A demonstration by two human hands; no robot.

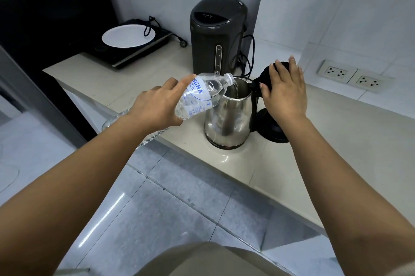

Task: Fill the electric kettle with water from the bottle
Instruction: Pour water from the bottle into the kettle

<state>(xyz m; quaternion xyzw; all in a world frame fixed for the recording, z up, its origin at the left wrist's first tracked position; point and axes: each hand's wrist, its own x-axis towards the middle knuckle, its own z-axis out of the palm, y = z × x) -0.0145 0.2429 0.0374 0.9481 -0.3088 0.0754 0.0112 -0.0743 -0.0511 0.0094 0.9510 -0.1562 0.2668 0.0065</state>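
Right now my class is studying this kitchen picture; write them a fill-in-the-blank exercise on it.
The left hand tilts the ____ so water runs into the steel kettle.
The right hand rests on the kettle's black ____.
A white ____ lies on the hob.
Missing words: bottle; lid; plate.

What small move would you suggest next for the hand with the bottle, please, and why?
Probably raise the base of the bottle slightly with the left hand. Water is streaming from its mouth into the open kettle, the bottle looks part full, and the right hand rests on the lid, tipped back.
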